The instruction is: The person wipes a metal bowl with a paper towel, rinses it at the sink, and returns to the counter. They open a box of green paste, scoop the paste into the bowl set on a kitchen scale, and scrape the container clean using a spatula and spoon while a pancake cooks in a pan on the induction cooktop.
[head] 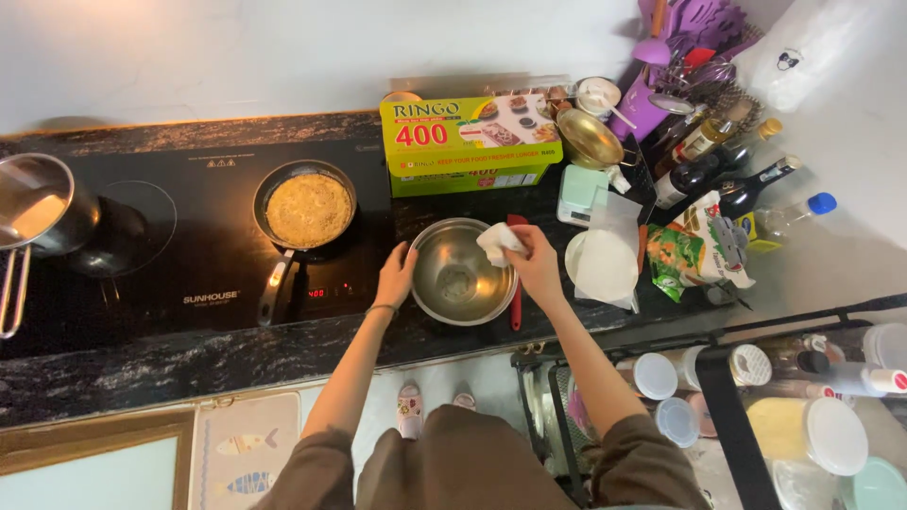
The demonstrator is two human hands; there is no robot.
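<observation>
The left hand braces the steel bowl by its rim on the bench, steadying it; the right hand, grip clenched on a white cloth, works at the far rim.

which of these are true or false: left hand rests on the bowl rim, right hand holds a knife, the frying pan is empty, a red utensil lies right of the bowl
1. The left hand rests on the rim of the steel bowl. True.
2. The right hand holds a knife. False: its fingers grip a crumpled white tissue over the bowl.
3. The frying pan is empty. False: a yellowish flat cake fills it.
4. A red utensil lies right of the bowl. True.
</observation>
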